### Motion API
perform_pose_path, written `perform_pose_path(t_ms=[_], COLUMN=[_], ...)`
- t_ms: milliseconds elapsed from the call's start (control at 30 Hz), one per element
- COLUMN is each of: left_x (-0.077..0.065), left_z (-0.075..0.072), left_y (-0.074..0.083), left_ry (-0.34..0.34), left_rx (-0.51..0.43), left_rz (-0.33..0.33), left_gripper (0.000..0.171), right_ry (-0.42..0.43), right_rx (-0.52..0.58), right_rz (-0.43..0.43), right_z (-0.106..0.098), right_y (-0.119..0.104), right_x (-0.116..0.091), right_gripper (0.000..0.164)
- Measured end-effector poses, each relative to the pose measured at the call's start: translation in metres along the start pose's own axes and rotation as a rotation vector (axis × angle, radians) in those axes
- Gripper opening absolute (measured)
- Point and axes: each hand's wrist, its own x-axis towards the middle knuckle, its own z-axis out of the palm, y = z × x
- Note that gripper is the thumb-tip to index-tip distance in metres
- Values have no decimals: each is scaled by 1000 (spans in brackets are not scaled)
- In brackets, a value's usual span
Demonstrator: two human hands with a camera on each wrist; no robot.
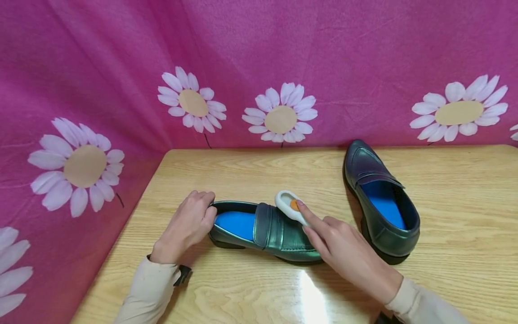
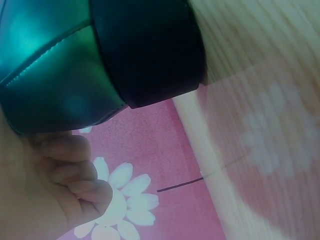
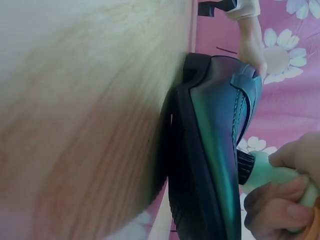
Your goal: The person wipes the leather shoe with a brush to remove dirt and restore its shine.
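Note:
A dark green, shiny loafer (image 1: 269, 229) with a blue insole lies sole down on the table, its toe to the right. My left hand (image 1: 184, 227) grips the back of its heel, fingers curled over the rim; the left wrist view shows the heel (image 2: 55, 90) close up. In my right hand (image 1: 348, 252) is a small white brush (image 1: 283, 204) with an orange button, the index finger stretched along it. Black bristles (image 3: 245, 167) meet the top of the loafer in the right wrist view. My right hand partly hides the toe in the head view.
A second matching loafer (image 1: 388, 202) stands at the right, toe towards the back. The light wooden table (image 1: 243, 288) meets a pink cloth (image 1: 344, 58) printed with white daisies at the back and left.

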Motion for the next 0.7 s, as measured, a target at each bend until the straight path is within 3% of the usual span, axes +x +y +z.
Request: perform_pose_path(t_ms=[233, 500, 700], left_x=[0, 0, 0], left_z=[1, 2, 2], left_y=[0, 0, 0], left_ry=[-1, -15, -18], left_rx=[-7, -19, -24], left_rz=[-6, -23, -25], left_gripper=[16, 16, 17], right_ry=[-6, -19, -135], right_rx=[-18, 5, 4], right_rz=[6, 22, 70], right_z=[-1, -6, -14], right_y=[2, -9, -19], right_x=[1, -21, -42], right_gripper=[50, 56, 67])
